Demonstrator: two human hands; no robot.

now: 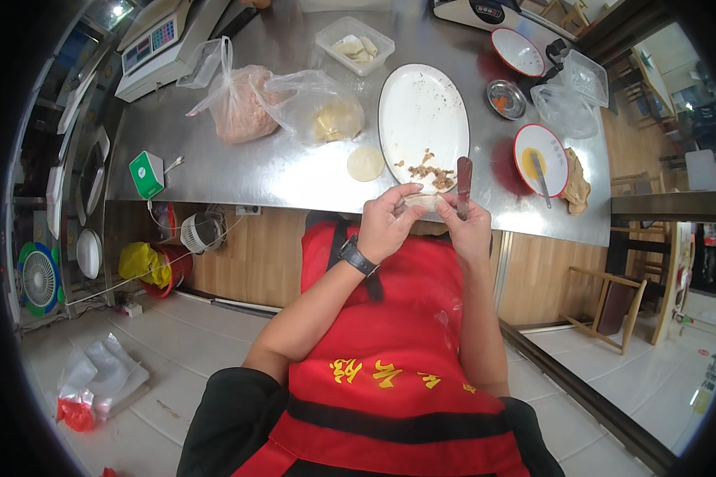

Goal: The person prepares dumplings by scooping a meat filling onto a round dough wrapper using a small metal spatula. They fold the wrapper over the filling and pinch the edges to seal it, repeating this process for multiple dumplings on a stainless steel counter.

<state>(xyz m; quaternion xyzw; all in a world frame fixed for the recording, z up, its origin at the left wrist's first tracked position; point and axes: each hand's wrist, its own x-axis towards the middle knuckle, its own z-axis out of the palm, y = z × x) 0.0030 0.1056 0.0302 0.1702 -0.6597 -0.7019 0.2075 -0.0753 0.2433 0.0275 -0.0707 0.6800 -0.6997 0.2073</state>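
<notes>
My left hand (388,220), with a watch on the wrist, pinches one side of a folded dumpling (421,203) at the table's front edge. On its other side my right hand (470,229) grips the same dumpling with thumb and fingers. A flat spreader (464,179) with a reddish-brown end stands up from that right hand, held among its fingers. Just beyond the hands is a white oval tray (420,119), with brown minced filling (432,176) near its close end. One round dough wrapper (366,164) lies left of the tray.
A plastic box (384,45) holds several dumplings. Bags of pink mince (244,113) and yellowish dough (337,122) sit left. A bowl with yellow liquid (525,160), a metal dish (506,100) and a red-rimmed bowl (516,52) stand right. A scale (155,47) is back left.
</notes>
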